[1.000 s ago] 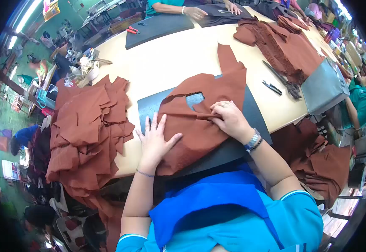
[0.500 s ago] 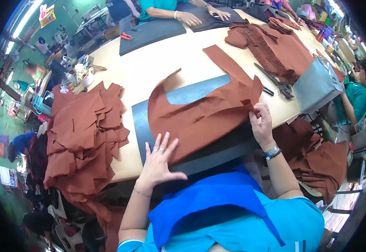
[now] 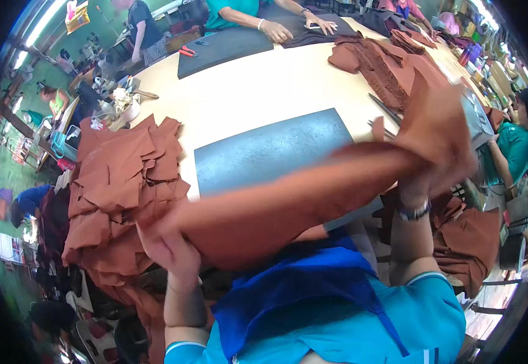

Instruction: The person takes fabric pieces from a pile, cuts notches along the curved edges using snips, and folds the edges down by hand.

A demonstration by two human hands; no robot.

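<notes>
Above the near edge of the dark slate-coloured rectangular board (image 3: 264, 151), I have the rust-brown woven cloth piece (image 3: 300, 209) stretched between my two hands. Its long axis slants roughly along the board's near edge, low at my left hand (image 3: 173, 249) and high at my right hand (image 3: 414, 191). My left hand, just off the board's near left corner, seems to pinch the cloth's left end, though blur softens it; my right hand, past the board's right end, is mostly behind the folds, so I cannot tell how its fingers are set.

The cloth looks thin and limp, smooth along the middle and crumpled at the right. The board looks stiff, its face scuffed and faintly shiny. Left of the board rests a jagged-edged heap of rust-brown cloth pieces (image 3: 115, 176); my left hand is nearer to it.
</notes>
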